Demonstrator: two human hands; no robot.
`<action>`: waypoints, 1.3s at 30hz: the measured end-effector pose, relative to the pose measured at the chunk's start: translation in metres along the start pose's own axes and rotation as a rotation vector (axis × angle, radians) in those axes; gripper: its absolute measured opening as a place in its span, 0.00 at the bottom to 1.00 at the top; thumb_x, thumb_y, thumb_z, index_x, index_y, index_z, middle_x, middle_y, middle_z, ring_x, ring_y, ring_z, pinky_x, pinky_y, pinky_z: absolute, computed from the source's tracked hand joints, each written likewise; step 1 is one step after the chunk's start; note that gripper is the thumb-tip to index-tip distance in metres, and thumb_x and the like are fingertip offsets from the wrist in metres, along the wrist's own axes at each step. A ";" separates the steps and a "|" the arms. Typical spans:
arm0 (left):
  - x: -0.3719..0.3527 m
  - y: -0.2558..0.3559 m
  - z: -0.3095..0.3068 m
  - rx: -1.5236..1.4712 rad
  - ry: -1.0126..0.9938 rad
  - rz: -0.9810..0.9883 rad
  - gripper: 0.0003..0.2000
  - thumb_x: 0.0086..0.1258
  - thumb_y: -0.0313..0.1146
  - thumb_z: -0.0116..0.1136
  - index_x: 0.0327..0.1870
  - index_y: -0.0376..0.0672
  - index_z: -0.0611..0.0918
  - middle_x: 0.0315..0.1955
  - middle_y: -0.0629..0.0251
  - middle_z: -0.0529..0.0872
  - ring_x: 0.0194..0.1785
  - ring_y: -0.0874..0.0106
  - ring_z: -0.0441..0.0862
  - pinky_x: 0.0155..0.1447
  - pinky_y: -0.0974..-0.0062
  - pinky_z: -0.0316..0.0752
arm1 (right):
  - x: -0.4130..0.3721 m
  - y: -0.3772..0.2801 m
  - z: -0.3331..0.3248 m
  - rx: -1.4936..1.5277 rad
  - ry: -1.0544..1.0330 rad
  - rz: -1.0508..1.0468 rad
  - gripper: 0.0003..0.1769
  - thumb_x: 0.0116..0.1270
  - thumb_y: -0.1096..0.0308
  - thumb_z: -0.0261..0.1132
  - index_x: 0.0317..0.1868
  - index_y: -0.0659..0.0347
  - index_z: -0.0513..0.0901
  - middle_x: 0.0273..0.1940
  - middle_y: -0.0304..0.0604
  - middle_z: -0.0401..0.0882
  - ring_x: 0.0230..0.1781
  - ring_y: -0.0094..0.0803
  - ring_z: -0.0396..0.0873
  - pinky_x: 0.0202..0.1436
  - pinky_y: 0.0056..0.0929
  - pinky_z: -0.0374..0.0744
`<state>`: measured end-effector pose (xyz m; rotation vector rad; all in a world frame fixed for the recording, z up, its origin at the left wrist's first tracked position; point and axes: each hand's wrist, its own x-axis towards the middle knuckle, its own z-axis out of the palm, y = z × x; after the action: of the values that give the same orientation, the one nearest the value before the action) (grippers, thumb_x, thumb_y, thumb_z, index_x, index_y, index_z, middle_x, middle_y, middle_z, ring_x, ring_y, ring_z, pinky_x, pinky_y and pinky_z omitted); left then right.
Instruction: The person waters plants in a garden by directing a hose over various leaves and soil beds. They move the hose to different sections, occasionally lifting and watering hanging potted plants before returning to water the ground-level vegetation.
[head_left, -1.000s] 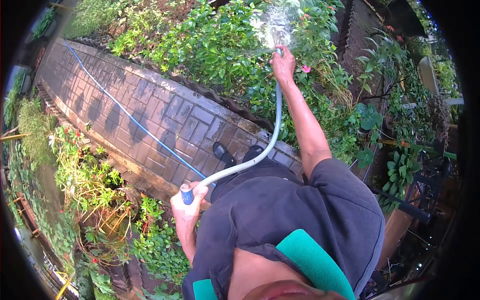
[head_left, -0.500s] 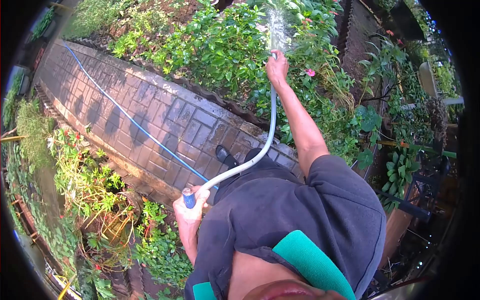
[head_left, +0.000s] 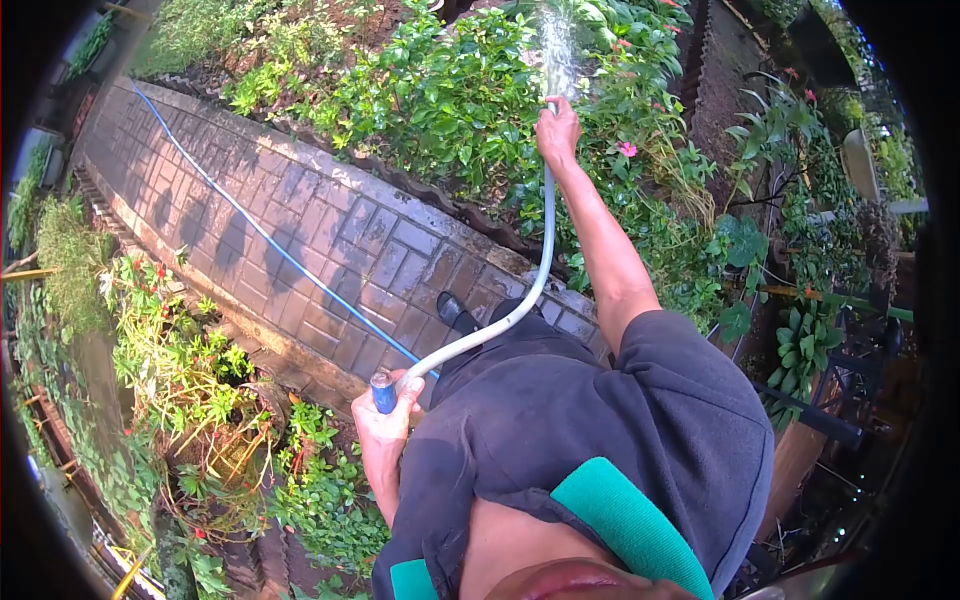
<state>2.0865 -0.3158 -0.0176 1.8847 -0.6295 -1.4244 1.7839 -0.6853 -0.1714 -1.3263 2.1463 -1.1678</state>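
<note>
A pale grey garden hose (head_left: 541, 275) curves across the front of my body from one hand to the other. My right hand (head_left: 558, 132), arm stretched forward, is closed around the hose near its outlet, the thumb close to the end. A white spray of water (head_left: 560, 50) shoots from there onto the leafy plants (head_left: 455, 85). Down by my waist, my left hand (head_left: 385, 418) is closed on the hose's lower part. A short blue cylinder (head_left: 384, 393) with a dull, metallic-looking end sticks up at this hand, beside the hose.
Wet brick paving (head_left: 300, 235) runs diagonally past my shoe (head_left: 450, 307). A thin blue hose (head_left: 270, 243) lies along it. Corrugated edging (head_left: 400, 180) borders the planted bed. Bushy plants (head_left: 215, 370) grow on the left, and a pink flower (head_left: 627, 150) stands near my right forearm.
Both hands keep their hold on the hose, and water still sprays out. The view has shifted slightly; the hands' positions barely differ.
</note>
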 end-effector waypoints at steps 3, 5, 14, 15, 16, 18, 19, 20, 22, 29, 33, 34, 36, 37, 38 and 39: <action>-0.002 0.007 0.000 0.033 -0.011 -0.045 0.12 0.60 0.31 0.70 0.40 0.33 0.84 0.23 0.69 0.83 0.24 0.82 0.76 0.31 0.82 0.71 | 0.005 0.010 0.004 -0.014 0.021 -0.036 0.14 0.60 0.71 0.58 0.46 0.58 0.80 0.22 0.42 0.81 0.21 0.28 0.81 0.29 0.31 0.78; -0.001 0.006 0.000 0.045 -0.007 -0.039 0.12 0.60 0.31 0.70 0.40 0.33 0.84 0.22 0.69 0.82 0.24 0.82 0.76 0.31 0.82 0.71 | 0.006 0.012 0.005 -0.010 0.023 -0.036 0.14 0.60 0.71 0.58 0.46 0.58 0.81 0.22 0.42 0.81 0.21 0.27 0.81 0.29 0.31 0.78; -0.004 0.013 0.005 0.063 -0.005 -0.055 0.12 0.60 0.32 0.70 0.40 0.33 0.85 0.20 0.70 0.82 0.23 0.82 0.76 0.30 0.83 0.70 | -0.001 -0.005 -0.006 0.041 -0.036 0.082 0.16 0.58 0.70 0.55 0.47 0.61 0.80 0.34 0.56 0.83 0.33 0.45 0.82 0.41 0.42 0.76; -0.005 0.013 0.006 0.064 -0.004 -0.056 0.12 0.60 0.31 0.70 0.40 0.33 0.85 0.20 0.70 0.82 0.23 0.82 0.76 0.30 0.83 0.70 | -0.001 -0.006 -0.007 0.032 -0.038 0.083 0.16 0.58 0.70 0.55 0.47 0.60 0.80 0.34 0.56 0.83 0.33 0.45 0.82 0.41 0.42 0.76; -0.005 0.013 0.007 0.065 -0.003 -0.058 0.12 0.60 0.31 0.70 0.40 0.33 0.85 0.20 0.70 0.82 0.23 0.82 0.76 0.30 0.83 0.70 | -0.001 -0.006 -0.007 0.023 -0.039 0.084 0.17 0.58 0.70 0.55 0.48 0.60 0.80 0.34 0.56 0.83 0.34 0.46 0.82 0.41 0.43 0.76; -0.004 0.012 0.008 0.068 -0.004 -0.062 0.12 0.60 0.31 0.70 0.40 0.33 0.84 0.21 0.70 0.82 0.23 0.83 0.76 0.30 0.83 0.70 | -0.001 -0.006 -0.008 0.029 -0.044 0.084 0.17 0.59 0.70 0.55 0.48 0.60 0.80 0.34 0.56 0.83 0.34 0.46 0.82 0.41 0.43 0.76; -0.004 0.011 0.008 0.064 -0.008 -0.058 0.12 0.60 0.31 0.70 0.40 0.33 0.84 0.21 0.70 0.82 0.23 0.83 0.76 0.30 0.83 0.70 | 0.000 -0.006 -0.009 0.032 -0.045 0.083 0.17 0.59 0.70 0.55 0.48 0.60 0.80 0.34 0.57 0.83 0.34 0.46 0.82 0.41 0.43 0.76; -0.003 0.011 0.008 0.061 -0.012 -0.052 0.12 0.60 0.31 0.70 0.40 0.33 0.84 0.21 0.70 0.82 0.23 0.83 0.76 0.30 0.83 0.70 | 0.000 -0.006 -0.009 0.026 -0.040 0.075 0.17 0.59 0.70 0.55 0.48 0.60 0.80 0.34 0.57 0.83 0.34 0.46 0.82 0.41 0.43 0.76; -0.003 0.011 0.008 0.046 -0.018 -0.046 0.12 0.60 0.31 0.70 0.40 0.33 0.84 0.21 0.70 0.82 0.23 0.82 0.76 0.30 0.83 0.70 | 0.000 -0.006 -0.011 0.014 -0.026 0.062 0.17 0.59 0.70 0.55 0.48 0.60 0.80 0.34 0.56 0.83 0.34 0.47 0.82 0.41 0.43 0.76; 0.004 0.016 0.017 0.063 -0.037 -0.057 0.12 0.60 0.31 0.70 0.40 0.33 0.84 0.22 0.69 0.82 0.23 0.81 0.76 0.29 0.82 0.71 | 0.009 -0.004 -0.030 0.043 -0.017 0.055 0.17 0.59 0.71 0.55 0.49 0.59 0.79 0.32 0.56 0.82 0.31 0.46 0.81 0.39 0.43 0.75; 0.004 0.018 0.036 0.061 -0.059 -0.039 0.11 0.60 0.31 0.70 0.40 0.34 0.84 0.23 0.69 0.83 0.23 0.81 0.77 0.29 0.82 0.72 | 0.026 -0.006 -0.064 0.080 -0.023 0.027 0.18 0.59 0.72 0.53 0.50 0.60 0.79 0.30 0.55 0.81 0.30 0.44 0.81 0.39 0.42 0.75; 0.002 0.022 0.043 0.071 -0.056 -0.047 0.11 0.60 0.31 0.70 0.39 0.34 0.84 0.23 0.69 0.82 0.23 0.81 0.77 0.29 0.82 0.72 | 0.028 -0.007 -0.077 0.122 -0.036 0.042 0.19 0.58 0.71 0.53 0.50 0.59 0.79 0.31 0.55 0.81 0.31 0.45 0.81 0.40 0.41 0.76; -0.004 0.034 0.060 0.095 -0.045 -0.062 0.11 0.60 0.30 0.70 0.39 0.35 0.84 0.22 0.69 0.82 0.24 0.81 0.76 0.29 0.82 0.71 | 0.048 0.022 -0.088 0.061 0.029 -0.058 0.17 0.60 0.71 0.56 0.50 0.60 0.79 0.26 0.48 0.81 0.25 0.34 0.81 0.33 0.34 0.77; -0.006 0.036 0.068 0.094 -0.050 -0.040 0.11 0.59 0.30 0.70 0.39 0.35 0.85 0.22 0.70 0.82 0.24 0.80 0.76 0.29 0.82 0.70 | 0.059 0.040 -0.095 0.031 0.063 -0.106 0.16 0.60 0.71 0.57 0.49 0.60 0.80 0.24 0.45 0.81 0.22 0.28 0.80 0.29 0.30 0.77; -0.008 0.038 0.076 0.095 -0.057 -0.018 0.11 0.59 0.30 0.70 0.39 0.35 0.85 0.22 0.70 0.81 0.24 0.80 0.76 0.29 0.83 0.70 | 0.063 0.046 -0.111 0.059 0.057 -0.113 0.15 0.61 0.72 0.58 0.49 0.61 0.79 0.24 0.43 0.80 0.20 0.26 0.79 0.28 0.28 0.77; -0.010 0.040 0.087 0.095 -0.066 0.003 0.11 0.59 0.30 0.70 0.39 0.35 0.85 0.22 0.70 0.81 0.24 0.80 0.76 0.29 0.83 0.69 | 0.068 0.051 -0.127 0.082 0.047 -0.061 0.16 0.60 0.72 0.57 0.49 0.60 0.80 0.27 0.46 0.81 0.25 0.32 0.80 0.33 0.32 0.77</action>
<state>2.0016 -0.3546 0.0050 1.9149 -0.7441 -1.4831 1.6372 -0.6740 -0.1287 -1.3501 2.0800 -1.3089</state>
